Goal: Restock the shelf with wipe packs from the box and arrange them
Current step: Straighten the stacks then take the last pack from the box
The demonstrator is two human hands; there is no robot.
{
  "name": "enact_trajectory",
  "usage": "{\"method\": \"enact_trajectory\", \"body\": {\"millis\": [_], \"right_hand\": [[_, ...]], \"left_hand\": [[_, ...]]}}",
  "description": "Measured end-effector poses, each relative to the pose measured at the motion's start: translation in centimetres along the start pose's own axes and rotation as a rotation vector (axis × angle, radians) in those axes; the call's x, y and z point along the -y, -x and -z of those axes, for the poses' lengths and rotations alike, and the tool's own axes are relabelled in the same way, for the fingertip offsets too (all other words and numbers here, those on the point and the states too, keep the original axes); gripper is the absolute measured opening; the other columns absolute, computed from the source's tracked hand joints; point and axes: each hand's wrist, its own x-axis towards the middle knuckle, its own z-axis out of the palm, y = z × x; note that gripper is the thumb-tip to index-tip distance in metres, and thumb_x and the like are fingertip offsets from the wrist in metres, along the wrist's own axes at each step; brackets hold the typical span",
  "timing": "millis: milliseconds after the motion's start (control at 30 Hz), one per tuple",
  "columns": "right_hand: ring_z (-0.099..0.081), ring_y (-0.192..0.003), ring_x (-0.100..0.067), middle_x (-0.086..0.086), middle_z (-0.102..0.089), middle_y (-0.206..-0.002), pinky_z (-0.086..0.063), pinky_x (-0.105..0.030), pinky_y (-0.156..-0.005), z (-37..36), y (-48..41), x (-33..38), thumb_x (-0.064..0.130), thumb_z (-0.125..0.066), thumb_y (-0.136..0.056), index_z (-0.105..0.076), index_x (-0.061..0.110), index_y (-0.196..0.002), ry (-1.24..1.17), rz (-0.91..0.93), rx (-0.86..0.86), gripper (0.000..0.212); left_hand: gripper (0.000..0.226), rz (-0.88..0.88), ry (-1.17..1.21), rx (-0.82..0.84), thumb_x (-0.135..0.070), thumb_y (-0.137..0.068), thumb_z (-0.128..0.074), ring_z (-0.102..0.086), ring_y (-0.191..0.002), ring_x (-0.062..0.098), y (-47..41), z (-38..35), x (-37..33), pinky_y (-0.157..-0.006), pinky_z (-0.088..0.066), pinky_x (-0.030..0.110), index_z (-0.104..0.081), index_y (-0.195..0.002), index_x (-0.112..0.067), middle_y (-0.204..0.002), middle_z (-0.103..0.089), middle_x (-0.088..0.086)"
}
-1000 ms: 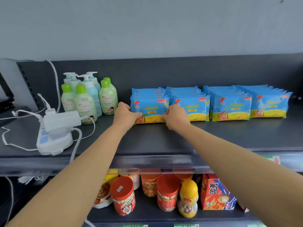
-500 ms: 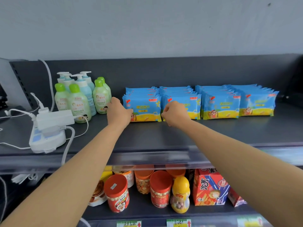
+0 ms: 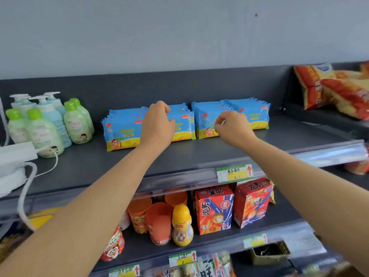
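Right now, my left hand curls over the wipe packs standing on the shelf beneath its fingers; my right hand is curled just before the neighbouring row, and I cannot tell whether it grips anything.

view: one wide-angle camera being worn on the head | aim: being pointed forward and down at the shelf | range: being held near the shelf front

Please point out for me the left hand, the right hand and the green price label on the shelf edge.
left hand [image 3: 156, 126], head view, back of the hand.
right hand [image 3: 235, 128], head view, back of the hand.
green price label [image 3: 236, 175], head view, its yellow middle field.
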Motion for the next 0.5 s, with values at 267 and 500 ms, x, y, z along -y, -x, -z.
{"method": "enact_trajectory", "body": {"millis": [267,500], "right_hand": [[-0.060,-0.087,-0.029,-0.012,-0.068,-0.093,-0.050,-0.031,-0.073,8.8,8.7,-12.3,0.013,-0.050,-0.085,-0.070,0.012,-0.087,0.055,-0.211,-0.117,0.020],[-0.061,-0.080,-0.029,-0.013,-0.070,-0.087,-0.047,-0.030,-0.068,14.9,20.7,-25.1,0.015,-0.052,-0.087,-0.070,0.006,-0.088,0.115,-0.546,-0.113,0.020]], "left_hand": [[0.019,-0.307,0.182,0.331,-0.009,-0.085,-0.058,-0.053,-0.087,0.017,7.1,-9.2,-13.6,-0.081,-0.046,0.032,-0.059,-0.105,-0.008,-0.093,-0.056,0.000],[0.021,-0.495,0.227,0.791,-0.011,-0.084,-0.062,-0.060,-0.090,0.023,17.6,-20.0,-23.6,-0.080,-0.046,0.031,-0.061,-0.105,-0.007,-0.091,-0.063,0.004]]}}
